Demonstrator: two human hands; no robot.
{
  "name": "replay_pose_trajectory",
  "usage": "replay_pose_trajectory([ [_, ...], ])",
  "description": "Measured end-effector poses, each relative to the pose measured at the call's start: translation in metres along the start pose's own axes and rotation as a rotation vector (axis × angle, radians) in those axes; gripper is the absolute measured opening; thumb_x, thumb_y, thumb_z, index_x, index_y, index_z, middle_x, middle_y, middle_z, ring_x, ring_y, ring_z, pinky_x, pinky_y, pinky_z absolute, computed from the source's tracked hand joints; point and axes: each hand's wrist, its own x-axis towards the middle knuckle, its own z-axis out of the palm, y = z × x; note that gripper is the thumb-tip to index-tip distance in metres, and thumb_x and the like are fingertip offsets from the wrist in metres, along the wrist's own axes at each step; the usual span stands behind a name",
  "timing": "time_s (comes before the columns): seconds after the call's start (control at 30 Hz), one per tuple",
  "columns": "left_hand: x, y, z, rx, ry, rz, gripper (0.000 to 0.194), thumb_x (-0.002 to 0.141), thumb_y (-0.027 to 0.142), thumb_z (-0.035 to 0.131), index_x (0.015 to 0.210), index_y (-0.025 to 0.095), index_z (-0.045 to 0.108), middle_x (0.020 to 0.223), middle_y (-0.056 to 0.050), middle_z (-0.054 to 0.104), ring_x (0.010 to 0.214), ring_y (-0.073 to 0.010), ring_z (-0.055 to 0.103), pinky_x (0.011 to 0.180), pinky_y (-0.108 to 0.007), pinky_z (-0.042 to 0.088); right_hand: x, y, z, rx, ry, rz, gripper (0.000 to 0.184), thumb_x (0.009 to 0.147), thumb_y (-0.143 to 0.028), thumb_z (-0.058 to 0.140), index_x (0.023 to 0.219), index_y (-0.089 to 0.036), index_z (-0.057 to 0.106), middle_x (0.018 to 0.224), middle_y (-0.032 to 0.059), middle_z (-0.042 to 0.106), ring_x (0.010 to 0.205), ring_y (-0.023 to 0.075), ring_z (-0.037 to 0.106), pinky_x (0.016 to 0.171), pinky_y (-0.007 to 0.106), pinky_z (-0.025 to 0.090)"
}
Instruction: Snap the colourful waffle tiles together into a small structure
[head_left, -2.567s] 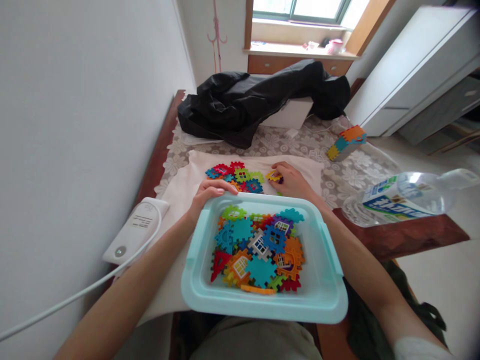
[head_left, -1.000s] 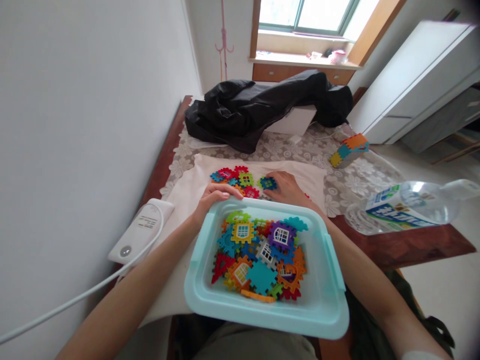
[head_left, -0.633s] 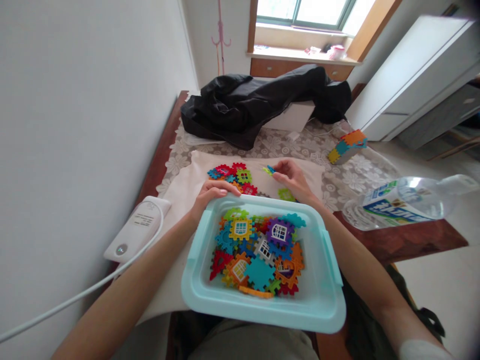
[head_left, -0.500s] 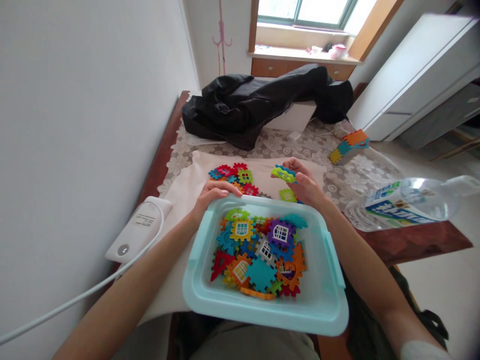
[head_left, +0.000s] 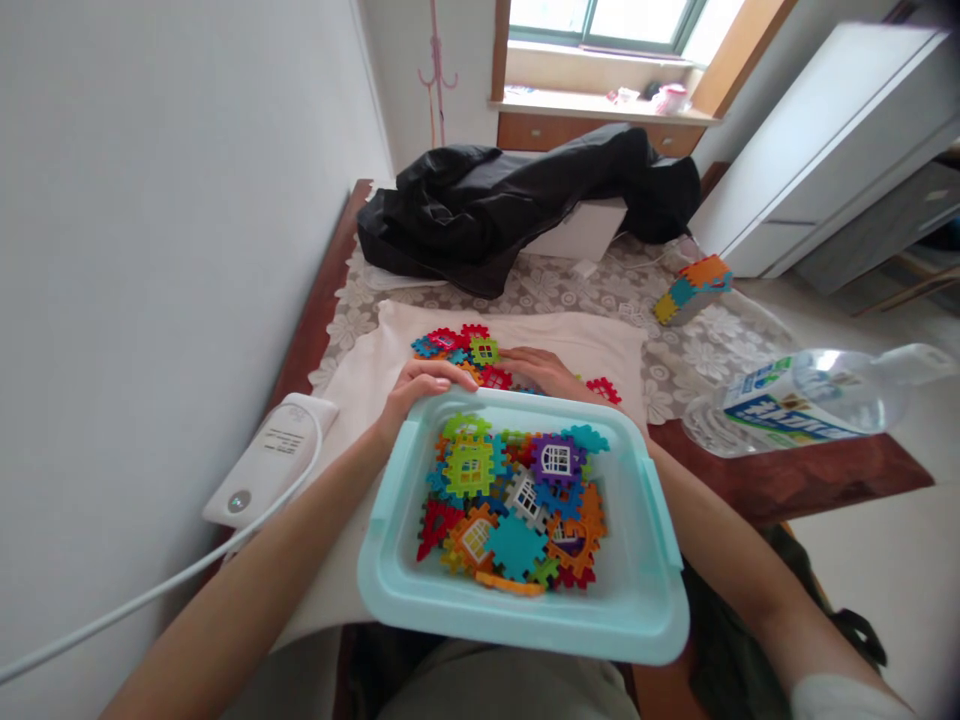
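Observation:
My left hand (head_left: 421,392) is closed over the far left rim of a light-blue plastic bin (head_left: 517,630). Inside the bin lie many toothed plastic building pieces; a lime-green window piece (head_left: 470,467) is on top at the left, near a purple window piece (head_left: 559,460) and a plain turquoise piece (head_left: 517,547). Behind the bin, my right hand (head_left: 546,370) reaches low over the cloth with its fingers stretched left, beside a pile of loose pieces (head_left: 484,350). The bin's rim hides part of that hand and the pieces under it. A red piece (head_left: 604,390) lies to its right.
A cream cloth (head_left: 585,335) covers part of the lace-topped table. Joined toy pieces (head_left: 694,290) stand at the right, with a large clear bottle (head_left: 810,400) nearer. A white corded device (head_left: 274,460) lies left; black fabric (head_left: 480,215) drapes over a box at the back.
My right hand has let go of the lime-green and blue pieces, which now lie in the bin at the left. It has moved left and down to the loose pieces. My left hand keeps its hold.

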Motion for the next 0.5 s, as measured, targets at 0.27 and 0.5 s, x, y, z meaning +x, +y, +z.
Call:
replay_pose_trajectory([
  [0.27,-0.001,0.000,0.001,-0.009,-0.014,-0.006,0.024,0.071,0.032,0.070,0.074,0.021,0.091,0.078,-0.007,0.085,0.075,-0.0215,0.073,0.068,-0.028,0.057,0.003,0.007,0.000,-0.124,0.034,0.013,0.044,0.118,-0.049,0.047,0.101,-0.022,0.078,0.105,0.0104,0.080,0.102,0.0266,0.074,0.104,0.042,0.055],
  [0.5,0.001,-0.003,-0.003,0.018,-0.013,0.005,0.027,0.070,0.033,0.068,0.073,0.018,0.090,0.077,-0.009,0.084,0.071,-0.0223,0.073,0.065,-0.030,0.055,-0.005,-0.007,-0.006,-0.092,-0.083,-0.047,0.040,0.103,-0.045,0.079,0.132,-0.019,0.074,0.132,0.0168,0.076,0.126,0.0341,0.069,0.113,0.049,0.054],
])
